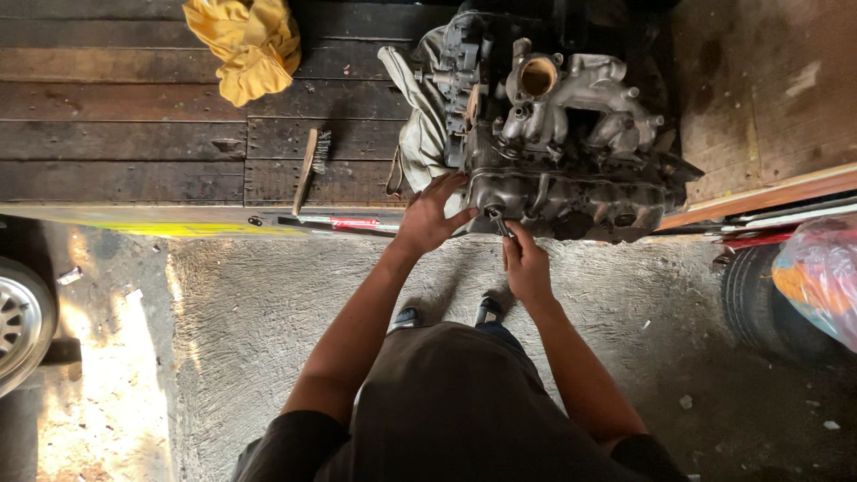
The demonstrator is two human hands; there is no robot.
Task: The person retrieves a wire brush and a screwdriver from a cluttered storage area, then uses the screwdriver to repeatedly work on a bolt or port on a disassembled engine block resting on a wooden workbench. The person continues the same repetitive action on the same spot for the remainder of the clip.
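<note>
The person is standing on the concrete floor [268,303] at the front edge of a dark plank worktop [116,134], leaning over a greasy engine block [553,152] that is sitting close to that edge, apparently so both arms can reach its near face. The left hand [428,219] is pressing against the block's lower left corner, fingers spread flat on the metal and gripping nothing, which looks like bracing to keep the casting from shifting. The right hand [527,268] is clenching the handle of a small wrench [496,220], whose head is sitting on a fitting at the block's near face; the hand is hanging below the edge, likely for leverage. A wire brush [312,165] is lying just left of the engine, near the front edge. A crumpled yellow cloth [248,45] is resting toward the back edge, well apart.
</note>
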